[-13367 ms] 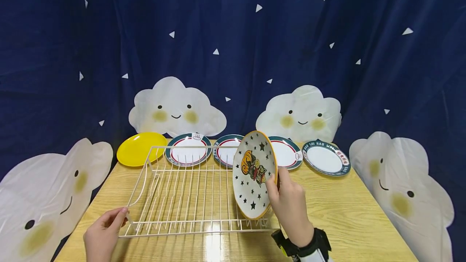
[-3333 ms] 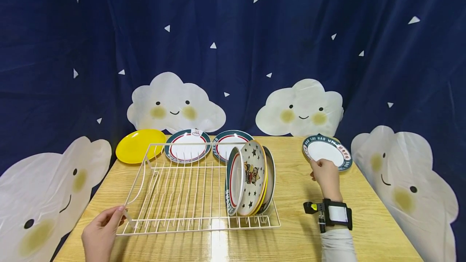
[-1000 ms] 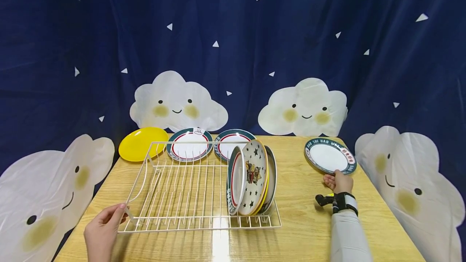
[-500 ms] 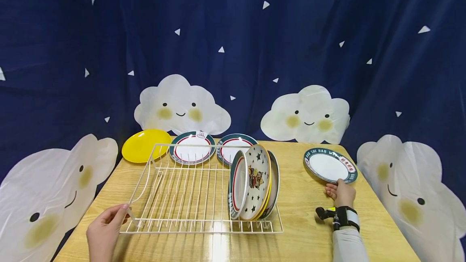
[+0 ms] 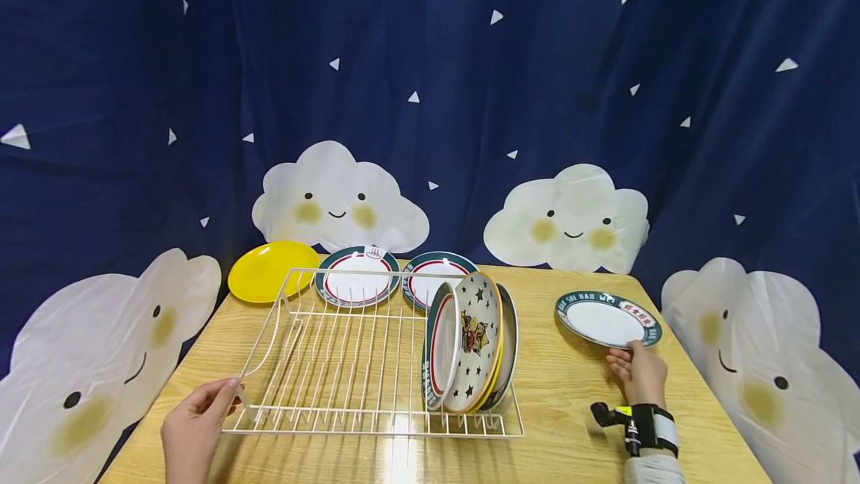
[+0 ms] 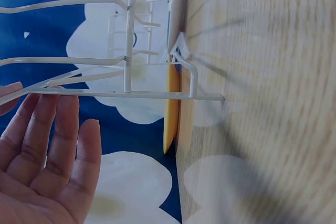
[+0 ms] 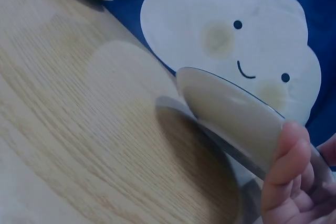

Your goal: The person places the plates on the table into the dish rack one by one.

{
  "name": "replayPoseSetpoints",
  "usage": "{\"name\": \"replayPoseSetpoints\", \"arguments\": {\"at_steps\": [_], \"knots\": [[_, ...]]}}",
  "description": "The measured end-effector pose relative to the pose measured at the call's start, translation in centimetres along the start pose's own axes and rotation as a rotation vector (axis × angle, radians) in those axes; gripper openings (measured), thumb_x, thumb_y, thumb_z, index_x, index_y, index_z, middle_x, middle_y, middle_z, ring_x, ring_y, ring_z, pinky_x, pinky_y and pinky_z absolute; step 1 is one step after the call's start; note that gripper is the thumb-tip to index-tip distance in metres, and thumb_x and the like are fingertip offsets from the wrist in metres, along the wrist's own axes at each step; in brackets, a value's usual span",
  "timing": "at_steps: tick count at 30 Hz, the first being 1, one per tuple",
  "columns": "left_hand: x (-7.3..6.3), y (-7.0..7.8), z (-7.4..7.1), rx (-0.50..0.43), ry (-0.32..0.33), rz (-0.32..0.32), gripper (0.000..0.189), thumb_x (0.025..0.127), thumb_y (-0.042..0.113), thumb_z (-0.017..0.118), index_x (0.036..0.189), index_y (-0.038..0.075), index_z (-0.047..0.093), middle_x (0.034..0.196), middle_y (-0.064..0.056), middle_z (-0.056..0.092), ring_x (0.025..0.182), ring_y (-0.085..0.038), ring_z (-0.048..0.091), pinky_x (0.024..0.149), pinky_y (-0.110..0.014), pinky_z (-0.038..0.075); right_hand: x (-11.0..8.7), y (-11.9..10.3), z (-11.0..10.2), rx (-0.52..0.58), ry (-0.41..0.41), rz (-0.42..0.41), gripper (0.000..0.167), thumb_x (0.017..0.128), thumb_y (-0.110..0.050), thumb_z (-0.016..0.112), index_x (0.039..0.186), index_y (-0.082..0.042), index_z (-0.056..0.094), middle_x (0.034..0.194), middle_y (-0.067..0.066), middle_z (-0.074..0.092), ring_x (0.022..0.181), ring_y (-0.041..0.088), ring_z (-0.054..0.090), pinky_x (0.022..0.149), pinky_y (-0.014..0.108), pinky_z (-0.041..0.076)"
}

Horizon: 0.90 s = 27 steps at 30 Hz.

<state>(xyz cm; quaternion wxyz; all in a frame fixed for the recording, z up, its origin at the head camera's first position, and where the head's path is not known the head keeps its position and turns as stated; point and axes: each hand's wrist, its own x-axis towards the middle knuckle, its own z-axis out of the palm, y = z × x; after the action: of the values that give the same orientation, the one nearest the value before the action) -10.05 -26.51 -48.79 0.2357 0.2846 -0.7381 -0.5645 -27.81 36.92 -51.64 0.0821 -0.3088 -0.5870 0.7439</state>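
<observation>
My right hand point(image 5: 640, 373) pinches the near rim of an oval white plate point(image 5: 601, 322) with a dark green lettered border, at the table's right side. In the right wrist view the plate's underside point(image 7: 231, 111) is tilted up off the wood, a shadow beneath it, and the fingers point(image 7: 289, 166) curl at its edge. My left hand point(image 5: 198, 424) grips the left front corner of the white wire dish rack point(image 5: 349, 433); the left wrist view has its fingers under the wire point(image 6: 105, 94). Several plates stand on edge at the rack's right end, a star-patterned plate point(image 5: 475, 364) among them.
Behind the rack lie a yellow plate point(image 5: 272, 272) and two green-rimmed plates, a left one point(image 5: 356, 286) and a right one point(image 5: 437, 267). The wooden table point(image 5: 564, 424) ends at a dark blue curtain point(image 5: 430, 58) with cloud shapes.
Since the earliest frame, the star-patterned plate has gone from my right hand into the rack, joined by more plates. Lately my right hand has lifted the oval plate's near edge; the left stays put.
</observation>
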Motion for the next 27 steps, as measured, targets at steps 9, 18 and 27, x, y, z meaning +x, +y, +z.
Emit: {"name": "replayPoseSetpoints", "arguments": {"at_steps": [9, 18, 27], "knots": [[-0.2, 0.3, 0.1, 0.007, 0.015, 0.013, 0.026, 0.089, 0.022, 0.073, 0.093, -0.004, 0.074, 0.06, 0.028, 0.063, 0.059, 0.003, 0.066, 0.057, -0.014, 0.054, -2.2, -0.7, 0.1, 0.068, -0.013, -0.047, 0.025, 0.101, -0.02, 0.044, 0.084, -0.009, 0.059, 0.061, -0.001, 0.067, 0.054, 0.011, 0.066, 0.052, 0.024, 0.056], [-0.3, 0.3, 0.0, -0.005, 0.007, 0.013, 0.028, 0.09, 0.021, 0.071, 0.093, -0.006, 0.073, 0.061, 0.03, 0.062, 0.059, 0.006, 0.064, 0.058, -0.012, 0.054, -5.1, -3.4, 1.4, 0.193, -0.096, -0.14, 0.032, 0.101, -0.015, 0.047, 0.074, -0.006, 0.063, 0.06, 0.003, 0.066, 0.049, 0.014, 0.063, 0.046, 0.024, 0.052], [-0.1, 0.3, 0.0, -0.005, -0.002, -0.003, 0.027, 0.09, 0.023, 0.071, 0.093, -0.004, 0.074, 0.061, 0.029, 0.063, 0.06, 0.004, 0.065, 0.058, -0.013, 0.054, -8.2, -5.6, 2.6, 0.304, -0.212, -0.264, 0.033, 0.101, -0.013, 0.048, 0.075, -0.002, 0.063, 0.058, 0.005, 0.064, 0.046, 0.015, 0.06, 0.044, 0.023, 0.05]]}}
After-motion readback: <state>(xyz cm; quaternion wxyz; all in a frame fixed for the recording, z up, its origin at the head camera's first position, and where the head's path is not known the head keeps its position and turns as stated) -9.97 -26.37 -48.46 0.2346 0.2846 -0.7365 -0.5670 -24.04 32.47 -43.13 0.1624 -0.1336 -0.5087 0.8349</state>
